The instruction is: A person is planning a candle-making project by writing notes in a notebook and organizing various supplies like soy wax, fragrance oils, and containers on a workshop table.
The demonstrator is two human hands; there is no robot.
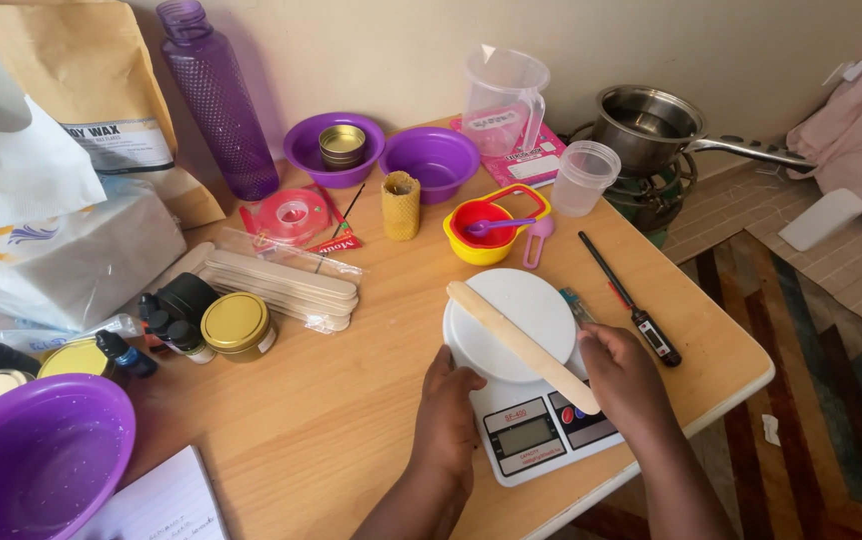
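Both hands steadying a white kitchen scale [541, 420] on the wooden table [351, 420]

Left hand [448, 400] is cupping its edge, fingers together; right hand [623, 378] is pinching the flat wooden stick [521, 343]; keeping it centred seems wise.

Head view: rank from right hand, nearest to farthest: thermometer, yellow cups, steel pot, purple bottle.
From the right hand, at the scale's front right:
1. Thermometer, just right of it on the table.
2. Yellow cups, behind the scale, mid-table.
3. Steel pot, far right, on the burner off the table's back corner.
4. Purple bottle, far back left by the wall.
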